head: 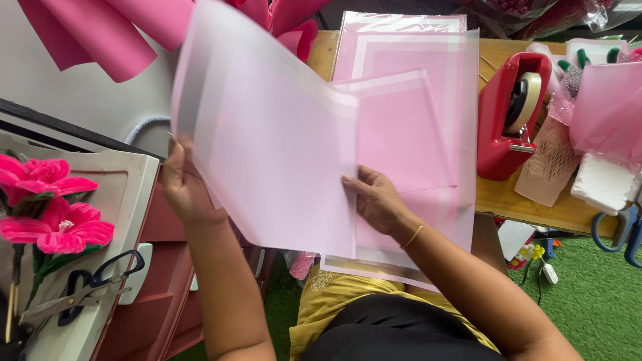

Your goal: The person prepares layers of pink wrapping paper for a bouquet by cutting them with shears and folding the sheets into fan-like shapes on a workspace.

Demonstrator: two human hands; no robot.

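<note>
Green artificial turf (588, 294) covers the floor under a cluttered wooden table (508, 200). At far left, on a pale plastic surface (127, 194), lie two bright pink artificial flowers (50, 207) and a pair of black-handled scissors (87, 284). Next comes the left hand (184, 187), its fingers curled round the left edge of a translucent pink sheet (267, 140), which is lifted and tilted up off the stack. The right hand (376, 200) grips the sheet's right edge, thumb in front and fingers hidden behind (so how far they spread I cannot tell). Beneath lies the stack of pink wrapping sheets (428, 134), overhanging the table edge toward the person's lap. To separate one sheet cleanly, I judge it best to keep both edges pinched lightly and peel slowly, so the film neither creases nor drags its neighbour along. Further right stands a red tape dispenser (511, 113), then a pink wrapped bouquet (605, 107) and blue-handled scissors (625, 234).
</note>
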